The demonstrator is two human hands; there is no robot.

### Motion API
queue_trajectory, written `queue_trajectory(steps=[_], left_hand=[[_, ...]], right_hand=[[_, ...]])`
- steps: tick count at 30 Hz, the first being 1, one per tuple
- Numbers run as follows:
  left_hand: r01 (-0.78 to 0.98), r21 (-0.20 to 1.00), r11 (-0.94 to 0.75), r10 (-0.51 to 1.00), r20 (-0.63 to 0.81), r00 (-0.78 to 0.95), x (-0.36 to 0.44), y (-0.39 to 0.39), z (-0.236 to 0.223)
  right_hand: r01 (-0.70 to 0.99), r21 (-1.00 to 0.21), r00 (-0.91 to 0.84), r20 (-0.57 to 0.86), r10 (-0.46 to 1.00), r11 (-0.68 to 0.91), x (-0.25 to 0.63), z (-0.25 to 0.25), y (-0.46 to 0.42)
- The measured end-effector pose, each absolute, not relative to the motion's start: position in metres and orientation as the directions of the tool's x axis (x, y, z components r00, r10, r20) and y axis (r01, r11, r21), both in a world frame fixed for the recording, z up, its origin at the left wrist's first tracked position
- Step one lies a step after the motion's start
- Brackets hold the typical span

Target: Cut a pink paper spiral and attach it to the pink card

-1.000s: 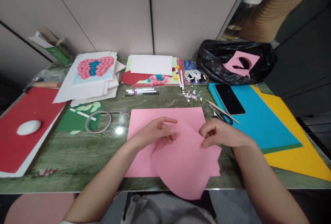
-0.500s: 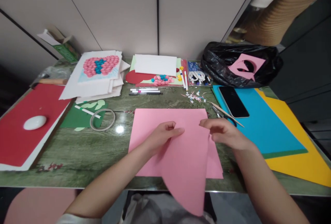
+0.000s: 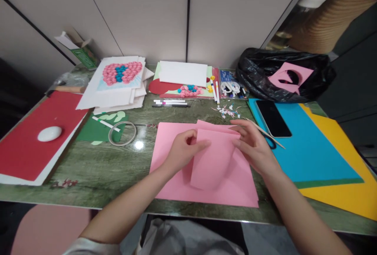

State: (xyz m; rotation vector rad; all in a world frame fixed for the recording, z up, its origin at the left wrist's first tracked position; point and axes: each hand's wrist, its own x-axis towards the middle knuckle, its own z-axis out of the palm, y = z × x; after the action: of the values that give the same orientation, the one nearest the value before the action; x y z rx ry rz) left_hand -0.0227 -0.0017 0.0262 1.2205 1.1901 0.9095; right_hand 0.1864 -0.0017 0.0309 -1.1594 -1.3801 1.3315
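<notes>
A folded piece of pink paper (image 3: pixel 213 161) is held up between my two hands, its upper edge doubled over. My left hand (image 3: pixel 185 149) pinches its left side, thumb in front and fingers behind. At its upper right corner my right hand (image 3: pixel 255 145) grips the fold between thumb and fingers. Beneath it lie larger pink sheets (image 3: pixel 167 184), flat near the table's front edge. Right of my right hand are scissors (image 3: pixel 271 142), mostly hidden, and a thin wooden stick (image 3: pixel 266 133).
Blue sheets (image 3: pixel 318 157) carrying a phone (image 3: pixel 273 118) lie at right. A black bag (image 3: pixel 250 70) with pink scraps stands behind. At left are a tape roll (image 3: pixel 122 133), a red sheet (image 3: pixel 26 145) and a white oval object (image 3: pixel 49 133). Pens (image 3: pixel 171 104) and paper bits (image 3: pixel 226 110) lie beyond.
The pink paper, which hung down past the table edge, is now raised and folded up shorter over the sheets. My right hand has closed on its upper right corner. The view has shifted slightly.
</notes>
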Motion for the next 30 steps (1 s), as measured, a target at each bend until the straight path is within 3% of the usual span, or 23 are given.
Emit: queue_trajectory(steps=[4,9,12,17,21,30], left_hand=[[0.150,0.986,0.070,0.997,-0.074,0.022,-0.019,-0.005,0.023],[-0.133,0.971,0.198,0.978,-0.187,0.089,-0.017,-0.005,0.024],[-0.136,0.961,0.242,0.966,-0.226,0.124,-0.016,-0.005,0.025],[-0.040,0.970,0.239,0.968,-0.235,0.087,-0.017,-0.005,0.022],[-0.103,0.949,0.298,0.951,-0.286,0.114,-0.021,-0.001,0.021],[-0.224,0.757,0.614,0.760,-0.490,0.427,-0.026,0.006,0.022]], right_hand=[[0.019,-0.983,-0.222,-0.180,0.958,-0.181,0.178,0.027,-0.003],[0.017,-0.968,-0.151,-0.249,0.957,-0.249,0.174,0.025,-0.005],[0.057,-0.964,-0.133,-0.265,0.955,-0.260,0.172,0.027,-0.005],[0.032,-0.983,-0.169,-0.186,0.968,-0.183,0.173,0.031,-0.005],[0.098,-0.995,-0.210,-0.019,0.978,0.001,0.181,0.033,-0.004],[-0.117,-0.984,-0.360,0.166,0.918,0.131,0.183,0.027,-0.003]])
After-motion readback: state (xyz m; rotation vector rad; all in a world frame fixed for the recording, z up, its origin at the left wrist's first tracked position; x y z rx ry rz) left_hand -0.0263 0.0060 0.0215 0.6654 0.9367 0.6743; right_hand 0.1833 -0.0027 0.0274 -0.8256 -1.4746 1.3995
